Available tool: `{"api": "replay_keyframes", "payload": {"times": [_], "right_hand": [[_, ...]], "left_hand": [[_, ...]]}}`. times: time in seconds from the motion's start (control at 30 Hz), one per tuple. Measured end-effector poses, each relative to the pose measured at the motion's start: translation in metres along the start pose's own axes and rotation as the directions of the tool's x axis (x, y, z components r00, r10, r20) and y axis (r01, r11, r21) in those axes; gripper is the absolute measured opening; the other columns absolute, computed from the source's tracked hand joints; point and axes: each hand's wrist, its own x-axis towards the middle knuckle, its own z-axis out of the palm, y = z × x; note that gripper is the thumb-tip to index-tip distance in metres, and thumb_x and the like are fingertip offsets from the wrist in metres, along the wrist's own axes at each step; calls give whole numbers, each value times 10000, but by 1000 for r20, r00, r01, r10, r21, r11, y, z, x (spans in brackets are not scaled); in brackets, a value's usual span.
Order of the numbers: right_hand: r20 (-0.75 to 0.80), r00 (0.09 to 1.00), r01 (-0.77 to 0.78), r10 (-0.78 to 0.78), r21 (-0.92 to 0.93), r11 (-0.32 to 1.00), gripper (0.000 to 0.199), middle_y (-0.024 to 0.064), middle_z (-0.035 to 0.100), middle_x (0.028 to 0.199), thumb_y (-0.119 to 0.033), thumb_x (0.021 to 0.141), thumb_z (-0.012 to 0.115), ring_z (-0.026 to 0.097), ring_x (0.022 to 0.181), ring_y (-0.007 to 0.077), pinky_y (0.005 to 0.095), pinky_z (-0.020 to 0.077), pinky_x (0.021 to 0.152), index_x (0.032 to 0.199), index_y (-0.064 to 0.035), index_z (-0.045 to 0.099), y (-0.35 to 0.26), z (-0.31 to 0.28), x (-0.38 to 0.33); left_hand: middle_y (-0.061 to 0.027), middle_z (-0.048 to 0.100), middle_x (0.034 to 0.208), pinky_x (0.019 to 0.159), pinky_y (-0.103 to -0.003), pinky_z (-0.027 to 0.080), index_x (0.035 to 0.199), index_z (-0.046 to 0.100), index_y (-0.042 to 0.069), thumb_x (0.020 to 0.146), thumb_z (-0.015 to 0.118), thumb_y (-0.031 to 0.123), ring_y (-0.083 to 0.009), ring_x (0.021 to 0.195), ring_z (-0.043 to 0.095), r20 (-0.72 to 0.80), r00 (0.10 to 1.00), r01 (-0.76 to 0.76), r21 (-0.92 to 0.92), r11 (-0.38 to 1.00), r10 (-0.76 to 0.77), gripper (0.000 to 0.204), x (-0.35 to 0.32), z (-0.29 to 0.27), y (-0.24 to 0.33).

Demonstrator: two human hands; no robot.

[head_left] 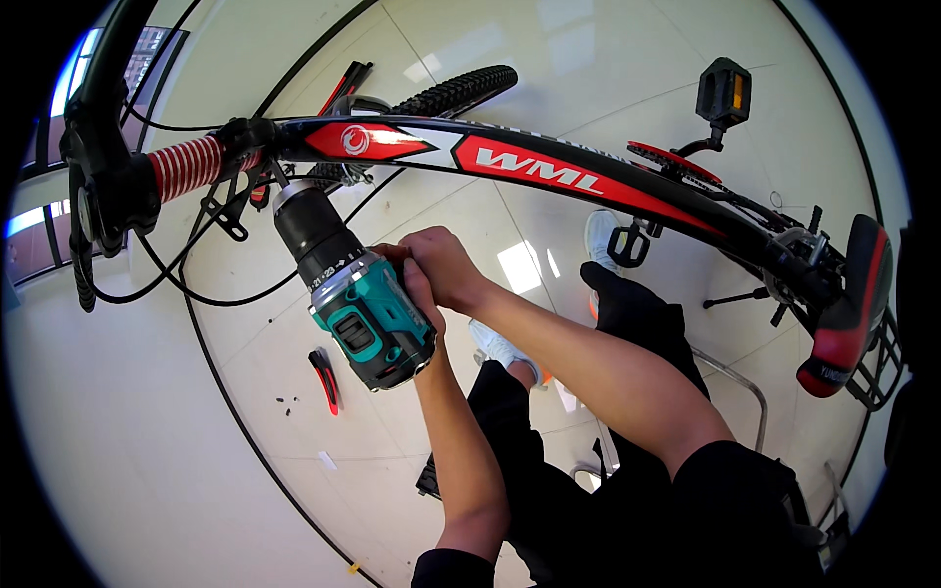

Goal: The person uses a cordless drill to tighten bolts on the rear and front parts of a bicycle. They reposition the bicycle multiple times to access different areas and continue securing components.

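Observation:
A teal and black cordless drill [377,318] points up and left, its nose close beneath the front of the bicycle frame [549,169]. My left hand [421,291] is closed round the drill's grip, most of which is hidden under the drill body. Curled beside it, my right hand [443,263] closes against the same grip, its fingertips mostly out of sight. The frame is black, red and white and crosses above both hands. What the drill's tip touches is hidden by the chuck [316,227].
A red and black utility knife [323,381] lies on the tiled floor near small dark bits. Handlebar stem [108,181] and loose cables [221,299] are at left. Front tyre [456,91] lies beyond the frame; pedal [724,93] and saddle [851,309] are at right.

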Motion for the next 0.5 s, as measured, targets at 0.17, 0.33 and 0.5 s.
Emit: {"api": "replay_keyframes", "payload": {"times": [0.17,0.33,0.5], "right_hand": [[-36,994,98,-105,-156,983,117,205,587,680,-103,681,601,601,672,353,387,477,604,681,12,577,0,-6,0],[46,999,11,-5,-143,990,155,238,609,775,-115,764,538,611,713,366,411,499,630,690,17,570,-3,-13,0],[64,998,33,-23,-156,987,176,239,613,789,-128,787,523,619,744,365,408,503,654,705,18,578,-6,-15,-1]], "left_hand": [[-102,597,942,770,-295,477,1103,507,-12,822,599,58,-181,848,584,4,999,-34,-5,999,34,303,0,4,2],[-89,591,913,790,-288,447,1055,536,-2,838,596,71,-176,850,577,-39,999,22,-38,999,-23,236,-1,11,9],[-84,595,926,813,-294,447,1077,524,0,833,598,51,-173,865,579,-17,999,-48,52,997,49,260,0,10,14]]}}
